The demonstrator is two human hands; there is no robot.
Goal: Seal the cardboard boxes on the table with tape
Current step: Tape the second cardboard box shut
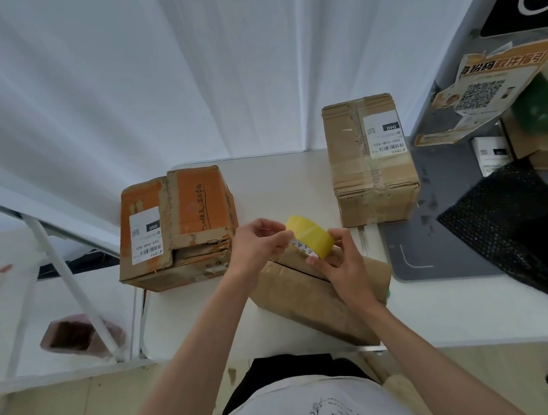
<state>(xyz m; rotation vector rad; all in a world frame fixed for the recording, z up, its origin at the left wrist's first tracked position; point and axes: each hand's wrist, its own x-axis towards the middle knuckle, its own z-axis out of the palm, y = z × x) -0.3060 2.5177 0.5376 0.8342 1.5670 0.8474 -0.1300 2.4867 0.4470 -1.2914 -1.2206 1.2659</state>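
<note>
Tape roll (pixel 310 236) in both hands' grip, L (pixel 259 243) & R (pixel 341 261), above brown box (pixel 310 292); orange box (pixel 178 226) left.

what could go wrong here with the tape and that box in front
Both hands, left and right, hold the yellow tape roll in the air, so nothing steadies the plain box below; it may slide once tape is pressed on. Its centre seam looks slightly open, so the tape could bridge a gap.

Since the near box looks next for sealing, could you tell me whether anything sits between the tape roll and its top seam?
Nothing visible does: both hands, left and right, hold the yellow tape roll just above the plain box, whose seam lies bare.
</note>
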